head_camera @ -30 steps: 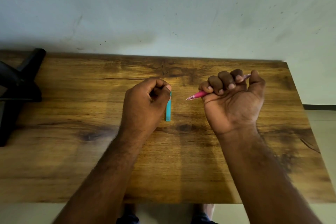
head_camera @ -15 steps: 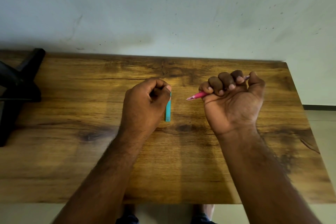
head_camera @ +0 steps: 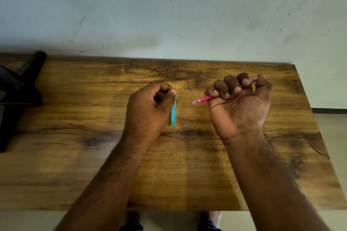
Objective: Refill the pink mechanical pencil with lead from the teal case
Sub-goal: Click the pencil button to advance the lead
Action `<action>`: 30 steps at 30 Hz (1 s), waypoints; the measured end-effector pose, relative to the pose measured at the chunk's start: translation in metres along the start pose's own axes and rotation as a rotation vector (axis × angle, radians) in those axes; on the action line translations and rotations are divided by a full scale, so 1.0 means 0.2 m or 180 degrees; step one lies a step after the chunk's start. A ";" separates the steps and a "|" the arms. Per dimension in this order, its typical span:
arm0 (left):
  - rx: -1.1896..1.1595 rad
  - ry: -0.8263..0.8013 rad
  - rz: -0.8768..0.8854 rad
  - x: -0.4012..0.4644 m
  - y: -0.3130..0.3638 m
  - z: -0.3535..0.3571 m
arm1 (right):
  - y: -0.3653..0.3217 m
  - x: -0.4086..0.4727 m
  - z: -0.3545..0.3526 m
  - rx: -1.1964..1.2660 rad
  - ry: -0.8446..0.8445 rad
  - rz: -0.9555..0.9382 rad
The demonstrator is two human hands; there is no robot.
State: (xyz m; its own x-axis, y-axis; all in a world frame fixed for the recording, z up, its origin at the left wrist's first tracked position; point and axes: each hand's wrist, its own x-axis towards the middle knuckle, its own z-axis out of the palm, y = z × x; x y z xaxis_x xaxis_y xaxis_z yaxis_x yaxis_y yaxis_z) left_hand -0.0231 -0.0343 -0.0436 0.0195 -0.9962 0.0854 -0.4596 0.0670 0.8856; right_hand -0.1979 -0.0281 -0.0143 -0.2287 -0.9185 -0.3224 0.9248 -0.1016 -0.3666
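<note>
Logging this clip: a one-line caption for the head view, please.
Left hand holds the teal case on the table; right hand grips the pink pencil.

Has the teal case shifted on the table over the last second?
No. The teal case sits just above the same dark knot in the table.

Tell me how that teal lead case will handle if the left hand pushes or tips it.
The teal case looks like a thin, flat, stiff plastic strip, so it probably will not roll. It seems light, likely sliding easily on the smooth wooden table. The left hand grips only its far end, so the free end may swing or slip.
</note>
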 end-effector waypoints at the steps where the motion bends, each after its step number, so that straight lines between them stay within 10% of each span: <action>1: -0.0007 0.0005 0.0000 0.00 0.00 0.00 | 0.00 0.00 0.00 0.0004 -0.0001 0.0001; 30: 0.0059 0.0001 -0.0053 0.00 0.02 -0.01 | 0.00 0.00 -0.01 -0.0014 0.0026 -0.0043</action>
State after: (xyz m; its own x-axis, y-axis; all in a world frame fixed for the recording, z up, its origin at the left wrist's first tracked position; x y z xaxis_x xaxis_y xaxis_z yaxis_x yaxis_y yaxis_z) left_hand -0.0235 -0.0333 -0.0396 0.0277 -0.9971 0.0710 -0.4756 0.0493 0.8783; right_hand -0.1992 -0.0279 -0.0161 -0.2436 -0.9140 -0.3245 0.9203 -0.1123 -0.3747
